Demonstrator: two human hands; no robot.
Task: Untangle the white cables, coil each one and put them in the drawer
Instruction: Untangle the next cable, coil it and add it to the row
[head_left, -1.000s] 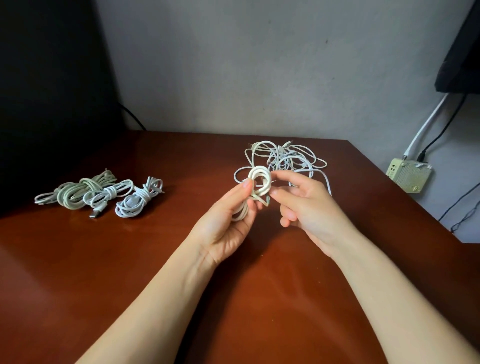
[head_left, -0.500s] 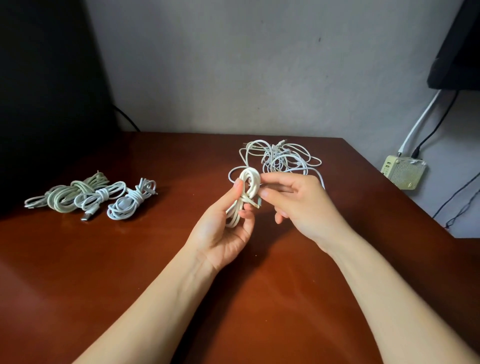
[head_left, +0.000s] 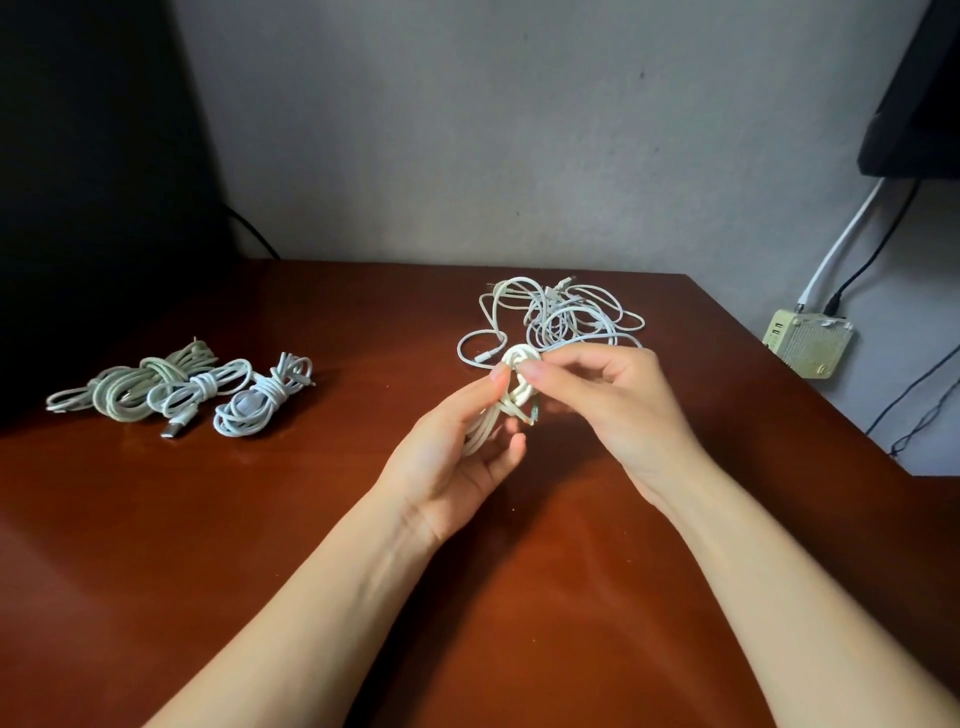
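A small coiled white cable (head_left: 511, 402) hangs between both hands above the brown table (head_left: 260, 519). My left hand (head_left: 457, 452) holds the coil from below, thumb and fingers curled round its strands. My right hand (head_left: 602, 395) pinches the top loop of the same coil. Just behind the hands lies a loose tangle of white cables (head_left: 561, 317) on the table. Three coiled cables rest at the left: a greenish bundle (head_left: 135, 384), a white one with a USB plug (head_left: 200, 392) and another white one (head_left: 262, 400). No drawer is in view.
A dark object fills the far left behind the table. At the right, off the table's edge, a cream adapter box (head_left: 808, 345) hangs on the wall with white and black wires rising to a dark screen (head_left: 919, 93).
The round coil has been squeezed into a narrower, elongated bundle between the hands. My right fingers have shifted onto its top loop. The hands stay at the same spot above the table.
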